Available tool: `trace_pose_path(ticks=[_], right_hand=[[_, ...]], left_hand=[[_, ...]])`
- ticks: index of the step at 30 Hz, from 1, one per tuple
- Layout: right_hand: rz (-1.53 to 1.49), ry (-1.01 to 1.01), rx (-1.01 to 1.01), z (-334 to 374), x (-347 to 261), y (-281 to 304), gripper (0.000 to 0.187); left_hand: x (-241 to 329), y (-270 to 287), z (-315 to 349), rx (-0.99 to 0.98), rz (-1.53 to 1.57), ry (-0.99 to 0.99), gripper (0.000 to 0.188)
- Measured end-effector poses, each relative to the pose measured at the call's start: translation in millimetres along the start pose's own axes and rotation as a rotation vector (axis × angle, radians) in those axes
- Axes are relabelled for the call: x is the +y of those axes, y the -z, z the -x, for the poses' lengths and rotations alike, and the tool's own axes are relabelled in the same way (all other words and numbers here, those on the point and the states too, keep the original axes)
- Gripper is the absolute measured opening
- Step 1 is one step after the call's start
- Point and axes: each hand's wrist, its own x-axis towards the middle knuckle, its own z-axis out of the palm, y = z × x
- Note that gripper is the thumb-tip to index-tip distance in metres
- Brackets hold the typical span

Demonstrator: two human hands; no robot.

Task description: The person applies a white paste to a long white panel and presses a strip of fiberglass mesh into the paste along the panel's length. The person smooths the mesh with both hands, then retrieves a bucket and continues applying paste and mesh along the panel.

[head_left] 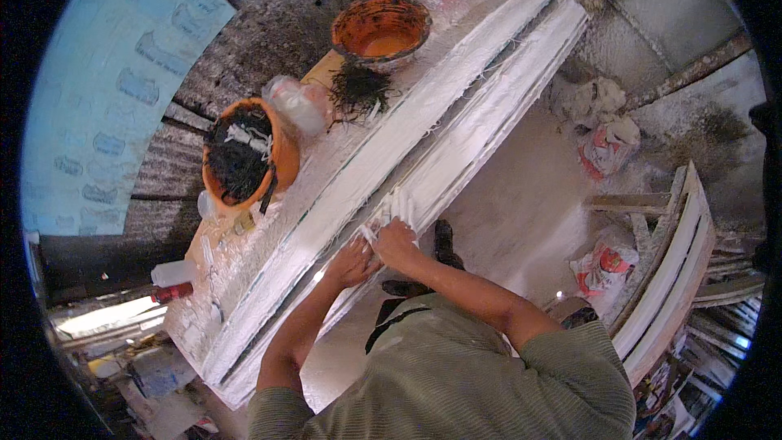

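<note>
Now both hands meet at six o'clock of the long white plaster moulding strip [407, 155], left hand [352, 262] and right hand [397, 243] pinching pale fibre strands [371, 232] closed-fingered; it looks heavy, brittle, best gripped along its edges.

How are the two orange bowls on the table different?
The near orange bowl is packed with dark stringy fibres and pale strands; the far orange bowl looks empty, showing its orange inside. The near one tilts on its side; the far one sits upright. Both are round, orange and grimy on the table.
</note>
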Motion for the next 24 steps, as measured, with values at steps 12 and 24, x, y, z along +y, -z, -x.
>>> trace_pose_path(ticks=[12,24], right_hand=[[0.084,-0.297,0.362,-160,208,180,0.042],[0.184,-0.442,0.197,-121,116,108,0.056]], left_hand=[[86,47,-238,0.409,-0.081,-0.174,0.072],[42,14,-112,0.154,-0.098,-0.282,0.066]])
